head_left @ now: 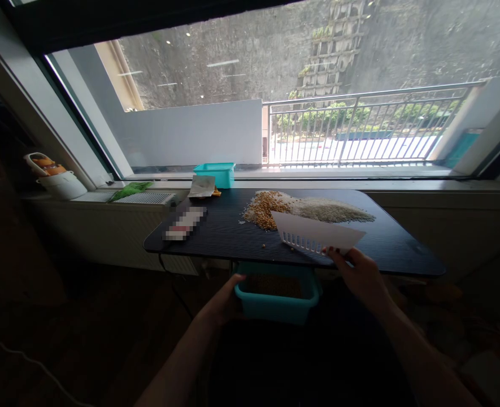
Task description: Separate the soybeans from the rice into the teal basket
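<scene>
My left hand (229, 294) grips the left rim of a teal plastic bin (275, 308), just below the table's front edge. Brownish grains (275, 285) lie in the bin, dim in the shade. Between the fingers and thumb of my right hand (360, 274) is a white slotted plate (317, 230), tilted over the table, its row of slots along the lower left edge. Behind the plate, a heap of orange-yellow corn kernels (264, 206) merges on the right into a pile of white rice (332, 209). A few loose kernels lie near the plate.
The dark table (224, 237) stands against the window. On it are a blurred-out item (185, 223) and a paper packet (202, 186). Another teal bin (222, 176) sits at the back, by the sill. A white pot (61, 183) and green cloth (130, 190) lie left, near the radiator.
</scene>
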The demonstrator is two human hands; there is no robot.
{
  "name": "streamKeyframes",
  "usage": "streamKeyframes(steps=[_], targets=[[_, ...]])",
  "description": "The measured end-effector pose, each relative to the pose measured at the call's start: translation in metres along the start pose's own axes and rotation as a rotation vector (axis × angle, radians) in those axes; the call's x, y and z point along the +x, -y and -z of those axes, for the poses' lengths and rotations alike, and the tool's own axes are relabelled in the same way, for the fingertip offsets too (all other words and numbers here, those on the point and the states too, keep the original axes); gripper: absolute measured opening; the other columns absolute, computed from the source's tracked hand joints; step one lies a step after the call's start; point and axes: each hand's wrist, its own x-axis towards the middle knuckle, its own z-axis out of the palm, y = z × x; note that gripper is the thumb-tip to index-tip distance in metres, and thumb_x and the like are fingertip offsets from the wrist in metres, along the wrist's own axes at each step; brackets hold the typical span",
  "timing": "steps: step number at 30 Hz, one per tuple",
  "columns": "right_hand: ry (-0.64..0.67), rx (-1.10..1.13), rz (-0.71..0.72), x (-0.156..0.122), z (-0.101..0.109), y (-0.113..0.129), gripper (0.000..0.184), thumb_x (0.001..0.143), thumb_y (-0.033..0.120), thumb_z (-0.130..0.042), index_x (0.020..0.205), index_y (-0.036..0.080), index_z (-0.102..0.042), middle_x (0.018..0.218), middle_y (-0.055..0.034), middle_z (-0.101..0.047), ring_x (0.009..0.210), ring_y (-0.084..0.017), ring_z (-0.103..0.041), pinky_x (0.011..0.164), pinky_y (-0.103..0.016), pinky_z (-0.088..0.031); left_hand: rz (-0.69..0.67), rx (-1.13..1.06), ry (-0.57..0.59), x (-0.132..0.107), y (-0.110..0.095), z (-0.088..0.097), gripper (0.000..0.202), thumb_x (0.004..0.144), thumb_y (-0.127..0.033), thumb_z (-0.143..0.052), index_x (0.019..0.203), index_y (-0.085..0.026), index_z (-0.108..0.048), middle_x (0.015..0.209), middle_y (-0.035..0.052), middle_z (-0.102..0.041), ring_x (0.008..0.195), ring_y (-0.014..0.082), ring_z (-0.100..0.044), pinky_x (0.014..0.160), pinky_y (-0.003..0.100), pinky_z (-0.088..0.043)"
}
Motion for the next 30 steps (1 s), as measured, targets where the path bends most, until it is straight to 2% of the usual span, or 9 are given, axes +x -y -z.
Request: streamKeyframes(steps=[4,8,11,15,17,19,23,26,30], targets=[[0.082,0.062,0.001,-0.014,-0.006,0.006,0.025,0.072,0.046,-0.065,0.077,0.022,-0.069,0.075,-0.0032,-0.074,0.072,-0.024,-0.067,0.068,-0.033,-0.053,0.012,0.012,0.007,0.000,0.001,0.000,0.058,0.070,-0.058,-0.053,0.111,-0.018,-0.053,0.090,0.0073,-0.066,0.085,0.0269,-0.064,0.071,0.040,-0.052],[0.093,0.113,0.060,0.000,-0.029,0.017,0.029,0.075,0.047,-0.062,0.081,0.019,-0.070,0.081,-0.0037,-0.074,0.078,-0.024,-0.067,0.072,-0.033,-0.053,0.005,0.017,-0.006,0.000,0.003,0.002,0.056,0.071,-0.056,-0.053,0.111,-0.018,-0.054,0.095,0.0078,-0.066,0.085,0.0259,-0.064,0.071,0.039,-0.053],[0.179,0.112,0.108,0.009,-0.042,0.023,0.032,0.078,0.047,-0.059,0.083,0.018,-0.071,0.081,-0.0036,-0.074,0.080,-0.024,-0.067,0.073,-0.033,-0.052,0.014,-0.001,-0.008,0.000,0.004,0.003,0.054,0.073,-0.054,-0.053,0.113,-0.018,-0.053,0.096,0.0077,-0.066,0.085,0.0251,-0.064,0.071,0.038,-0.053],[0.291,0.084,0.127,0.002,-0.032,0.021,0.034,0.077,0.049,-0.060,0.082,0.018,-0.072,0.079,-0.0035,-0.074,0.075,-0.023,-0.067,0.067,-0.032,-0.053,0.015,-0.012,-0.009,-0.002,0.003,0.003,0.052,0.075,-0.053,-0.052,0.114,-0.018,-0.053,0.094,0.0074,-0.066,0.083,0.0247,-0.064,0.069,0.036,-0.052],[0.261,0.065,0.119,-0.001,-0.019,0.017,0.034,0.075,0.051,-0.061,0.081,0.019,-0.072,0.078,-0.0038,-0.074,0.073,-0.023,-0.067,0.066,-0.032,-0.053,0.010,-0.007,-0.009,-0.003,0.002,0.001,0.050,0.077,-0.052,-0.050,0.114,-0.019,-0.053,0.095,0.0072,-0.066,0.083,0.0243,-0.064,0.069,0.036,-0.052],[0.162,0.048,0.092,0.004,-0.008,0.011,0.033,0.074,0.050,-0.062,0.081,0.019,-0.072,0.077,-0.0041,-0.074,0.074,-0.024,-0.067,0.067,-0.032,-0.052,0.006,0.006,-0.006,-0.004,0.002,0.000,0.048,0.079,-0.051,-0.048,0.113,-0.018,-0.054,0.096,0.0074,-0.066,0.083,0.0240,-0.064,0.070,0.036,-0.052],[-0.006,0.018,0.025,0.034,-0.004,0.000,0.030,0.073,0.045,-0.063,0.081,0.018,-0.070,0.077,-0.0052,-0.074,0.075,-0.023,-0.067,0.070,-0.033,-0.051,-0.014,0.021,-0.008,-0.003,0.004,-0.002,0.049,0.079,-0.051,-0.049,0.115,-0.019,-0.053,0.099,0.0076,-0.066,0.085,0.0239,-0.064,0.071,0.035,-0.052],[-0.008,0.015,0.020,0.054,-0.011,-0.007,0.029,0.073,0.045,-0.062,0.079,0.018,-0.070,0.075,-0.0055,-0.073,0.074,-0.023,-0.066,0.068,-0.032,-0.050,-0.009,0.017,-0.014,-0.002,0.005,0.000,0.051,0.079,-0.051,-0.050,0.117,-0.019,-0.051,0.098,0.0084,-0.066,0.086,0.0248,-0.064,0.071,0.036,-0.052],[0.031,0.049,0.026,0.064,-0.017,-0.011,0.026,0.073,0.044,-0.062,0.075,0.019,-0.067,0.076,-0.0054,-0.074,0.074,-0.022,-0.066,0.066,-0.031,-0.050,-0.003,0.016,-0.012,0.000,0.006,0.002,0.051,0.080,-0.052,-0.047,0.118,-0.019,-0.050,0.098,0.0092,-0.066,0.086,0.0255,-0.064,0.071,0.037,-0.051]])
